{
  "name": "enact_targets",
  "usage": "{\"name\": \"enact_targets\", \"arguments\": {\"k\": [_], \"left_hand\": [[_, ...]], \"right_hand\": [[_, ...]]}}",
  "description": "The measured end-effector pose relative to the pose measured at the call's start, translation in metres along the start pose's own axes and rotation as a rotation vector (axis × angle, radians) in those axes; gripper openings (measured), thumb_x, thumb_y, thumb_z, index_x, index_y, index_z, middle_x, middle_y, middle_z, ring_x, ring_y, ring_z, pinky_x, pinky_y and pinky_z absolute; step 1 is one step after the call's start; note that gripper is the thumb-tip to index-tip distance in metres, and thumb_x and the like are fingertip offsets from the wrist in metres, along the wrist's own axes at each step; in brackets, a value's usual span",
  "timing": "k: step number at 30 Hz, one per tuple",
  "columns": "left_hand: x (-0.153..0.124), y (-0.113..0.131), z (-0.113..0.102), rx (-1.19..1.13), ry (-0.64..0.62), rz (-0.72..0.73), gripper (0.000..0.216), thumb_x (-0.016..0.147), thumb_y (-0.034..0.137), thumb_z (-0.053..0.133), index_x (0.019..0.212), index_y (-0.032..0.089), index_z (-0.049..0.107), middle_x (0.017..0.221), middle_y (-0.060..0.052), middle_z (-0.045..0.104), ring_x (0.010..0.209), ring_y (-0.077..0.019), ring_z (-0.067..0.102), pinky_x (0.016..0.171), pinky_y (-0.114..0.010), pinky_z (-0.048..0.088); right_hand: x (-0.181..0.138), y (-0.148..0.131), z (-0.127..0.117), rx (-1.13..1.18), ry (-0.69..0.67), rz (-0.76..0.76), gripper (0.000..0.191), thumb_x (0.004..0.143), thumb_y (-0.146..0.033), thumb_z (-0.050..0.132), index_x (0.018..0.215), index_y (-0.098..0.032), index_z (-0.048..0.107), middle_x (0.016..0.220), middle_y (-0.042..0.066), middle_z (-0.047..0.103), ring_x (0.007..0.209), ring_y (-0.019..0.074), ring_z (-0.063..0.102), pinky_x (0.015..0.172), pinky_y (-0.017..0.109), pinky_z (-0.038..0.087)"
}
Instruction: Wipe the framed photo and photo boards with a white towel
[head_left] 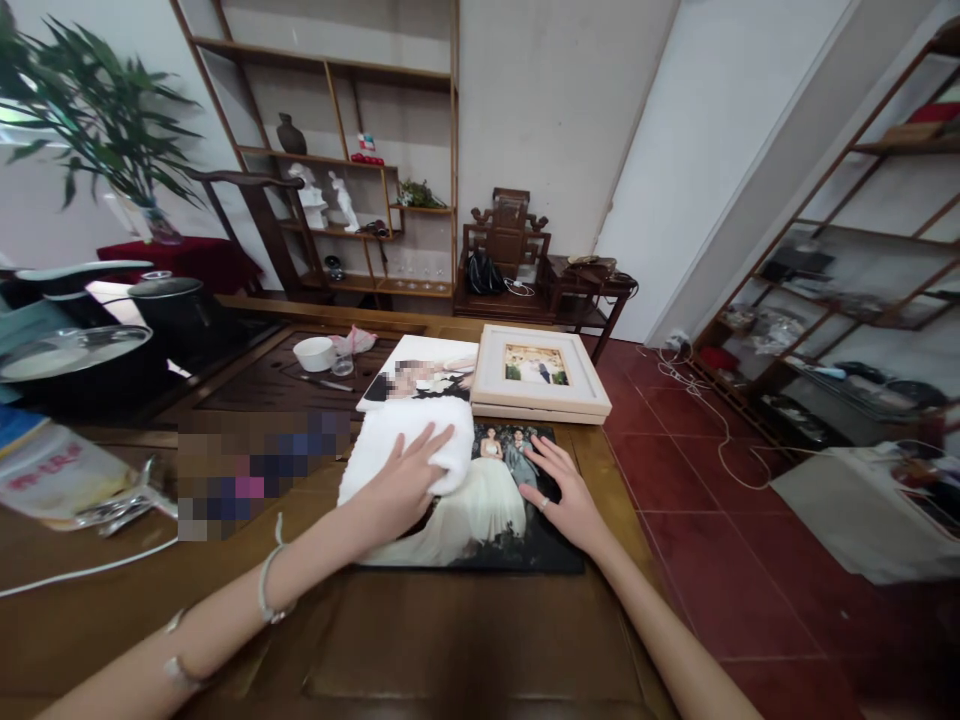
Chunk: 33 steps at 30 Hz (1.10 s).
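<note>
A large wedding photo print (pixel 480 500) lies flat on the wooden table, showing a couple with a wide white gown. Over its left part sits a folded white towel (pixel 405 440). My left hand (pixel 401 490) presses down on the towel, fingers curved over its right side; the thumb is mostly hidden. On the photo's right side, my right hand (pixel 566 495) rests with spread fingers, a ring on one of them. Behind the towel lies another photo print (pixel 442 365), partly covered. Beside that print, light wooden picture frames (pixel 491 385) are stacked, the top one holding a small photo.
A white cup (pixel 315 353) and a small glass (pixel 343 364) stand on a dark tea tray (pixel 247 380). At left are pots (pixel 75 360), a plastic bag (pixel 60 475) and a white cable (pixel 90 573). The table's right edge drops to red floor tiles (pixel 690 540).
</note>
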<state>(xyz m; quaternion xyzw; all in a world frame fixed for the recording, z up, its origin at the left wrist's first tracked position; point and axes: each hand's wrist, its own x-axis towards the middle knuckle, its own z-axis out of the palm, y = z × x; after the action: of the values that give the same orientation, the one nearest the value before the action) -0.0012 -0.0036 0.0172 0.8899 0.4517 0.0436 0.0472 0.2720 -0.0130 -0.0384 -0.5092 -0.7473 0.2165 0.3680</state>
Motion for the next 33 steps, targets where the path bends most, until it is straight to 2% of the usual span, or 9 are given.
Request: {"name": "enact_targets", "arguments": {"k": [7, 12, 14, 18, 21, 24, 28, 31, 33], "left_hand": [[-0.008, -0.030, -0.008, 0.048, -0.114, 0.019, 0.049, 0.071, -0.008, 0.031, 0.096, 0.018, 0.065, 0.152, -0.006, 0.020, 0.138, -0.0331, 0.015, 0.099, -0.061, 0.033], [-0.044, 0.007, -0.004, 0.104, -0.241, 0.092, 0.055, 0.062, -0.010, 0.048, 0.099, 0.024, 0.067, 0.150, -0.006, 0.024, 0.134, -0.0395, 0.025, 0.091, -0.058, 0.044], [-0.060, 0.028, 0.007, 0.108, -0.317, 0.106, 0.047, 0.059, -0.008, 0.056, 0.090, 0.024, 0.071, 0.148, -0.008, 0.029, 0.130, -0.0463, 0.027, 0.083, -0.063, 0.047], [-0.076, 0.049, 0.018, 0.037, -0.368, 0.152, 0.035, 0.067, -0.003, 0.057, 0.076, 0.027, 0.073, 0.149, -0.001, 0.026, 0.131, -0.0442, 0.028, 0.080, -0.060, 0.051], [-0.068, 0.040, 0.003, -0.025, -0.352, 0.149, 0.048, 0.059, -0.006, 0.059, 0.091, 0.027, 0.071, 0.151, -0.002, 0.020, 0.134, -0.0416, 0.022, 0.087, -0.056, 0.049], [-0.046, 0.017, -0.014, -0.032, -0.295, 0.094, 0.054, 0.066, -0.011, 0.045, 0.102, 0.025, 0.066, 0.152, -0.002, 0.015, 0.137, -0.0350, 0.016, 0.096, -0.057, 0.042], [-0.009, -0.012, -0.013, 0.001, -0.213, -0.047, 0.052, 0.072, -0.011, 0.033, 0.105, 0.016, 0.062, 0.154, -0.007, 0.009, 0.138, -0.0344, 0.006, 0.102, -0.063, 0.029], [0.006, -0.016, -0.011, 0.103, -0.164, -0.151, 0.057, 0.072, -0.015, 0.027, 0.107, 0.013, 0.062, 0.153, -0.010, 0.008, 0.138, -0.0369, 0.001, 0.102, -0.067, 0.021], [0.004, -0.009, -0.019, 0.138, -0.228, -0.160, 0.060, 0.069, -0.017, 0.027, 0.108, 0.012, 0.062, 0.153, -0.011, 0.008, 0.137, -0.0387, 0.003, 0.101, -0.067, 0.024]], "right_hand": [[-0.001, 0.001, 0.001, -0.001, 0.006, -0.009, 0.048, 0.082, -0.041, 0.060, 0.128, -0.032, 0.053, 0.143, 0.005, 0.044, 0.136, 0.0246, 0.031, 0.111, 0.051, 0.027], [-0.001, 0.000, 0.001, -0.014, -0.006, 0.006, 0.048, 0.083, -0.042, 0.059, 0.129, -0.030, 0.052, 0.143, 0.005, 0.043, 0.136, 0.0245, 0.030, 0.111, 0.051, 0.027], [0.000, 0.000, 0.001, -0.018, -0.006, 0.006, 0.048, 0.083, -0.042, 0.059, 0.129, -0.030, 0.052, 0.143, 0.005, 0.042, 0.136, 0.0244, 0.030, 0.111, 0.051, 0.027], [0.000, 0.000, 0.002, -0.024, -0.001, 0.001, 0.049, 0.082, -0.041, 0.059, 0.130, -0.031, 0.052, 0.143, 0.004, 0.043, 0.136, 0.0242, 0.031, 0.111, 0.050, 0.027], [0.000, 0.000, 0.002, -0.034, -0.005, -0.001, 0.048, 0.083, -0.041, 0.059, 0.129, -0.030, 0.052, 0.143, 0.005, 0.044, 0.136, 0.0239, 0.031, 0.111, 0.050, 0.027], [0.000, 0.000, 0.001, -0.043, -0.009, 0.004, 0.048, 0.083, -0.041, 0.059, 0.129, -0.029, 0.052, 0.143, 0.005, 0.043, 0.136, 0.0237, 0.031, 0.112, 0.049, 0.027], [0.000, 0.000, 0.001, -0.047, -0.014, 0.008, 0.049, 0.083, -0.042, 0.059, 0.129, -0.027, 0.053, 0.143, 0.006, 0.043, 0.136, 0.0238, 0.031, 0.112, 0.049, 0.027], [0.001, -0.001, 0.001, -0.050, -0.019, 0.018, 0.049, 0.083, -0.042, 0.058, 0.129, -0.026, 0.053, 0.143, 0.007, 0.043, 0.136, 0.0238, 0.031, 0.112, 0.049, 0.027], [0.001, -0.002, 0.001, -0.048, -0.022, 0.019, 0.048, 0.083, -0.042, 0.059, 0.129, -0.027, 0.053, 0.143, 0.006, 0.043, 0.136, 0.0240, 0.031, 0.112, 0.049, 0.027]]}}
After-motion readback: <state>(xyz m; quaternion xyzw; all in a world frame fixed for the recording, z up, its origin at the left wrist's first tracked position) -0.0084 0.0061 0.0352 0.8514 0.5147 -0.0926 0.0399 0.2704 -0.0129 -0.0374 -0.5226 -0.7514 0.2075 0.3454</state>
